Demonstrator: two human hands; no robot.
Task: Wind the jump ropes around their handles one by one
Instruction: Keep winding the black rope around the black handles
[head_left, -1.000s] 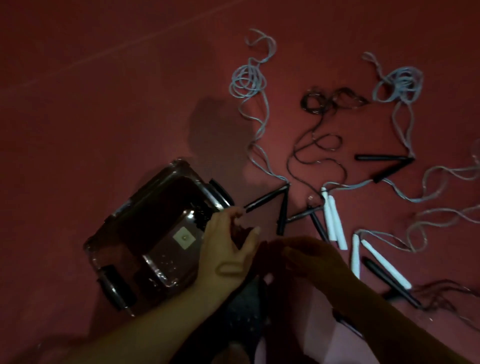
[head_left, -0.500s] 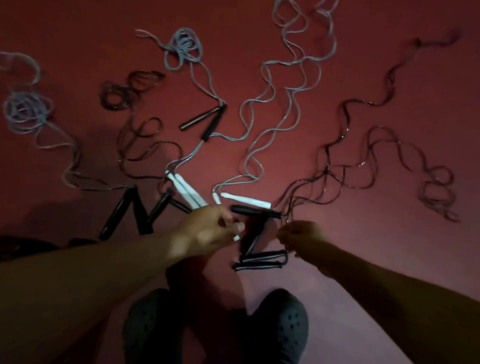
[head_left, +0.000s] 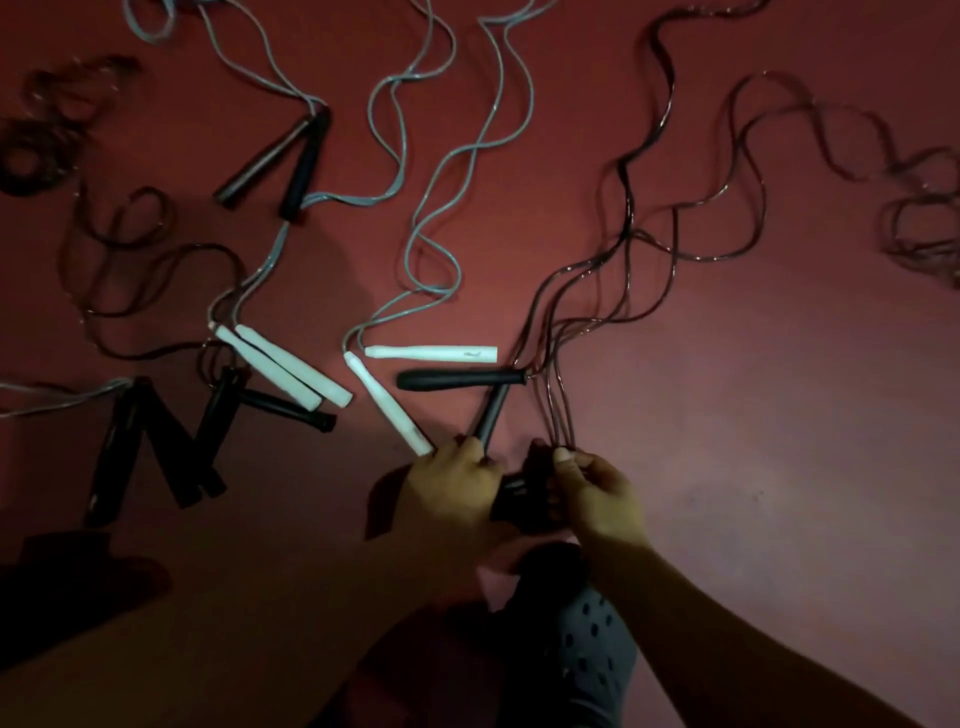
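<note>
Several jump ropes lie spread on the red floor. My left hand (head_left: 452, 483) grips a pair of black handles (head_left: 513, 500) low in the middle. Just right of it, my right hand (head_left: 597, 493) pinches strands of the dark rope (head_left: 626, 228), which runs up and away to the right. Another black-handled pair (head_left: 462, 378) lies in a V directly above my hands. Two white handles (head_left: 431, 353) with a grey rope (head_left: 441, 156) lie beside them.
More handle pairs lie to the left: white ones (head_left: 283, 366), thin black ones (head_left: 283, 408), thick black ones (head_left: 156, 441), and a black pair (head_left: 291, 156) further up. Tangled rope ends sit at the top left and far right. My grey shoe (head_left: 592, 649) is below the hands.
The view swung from a clear container on the left to the ropes. My hands came together at the black handles, and my right hand raised the dark strands.
</note>
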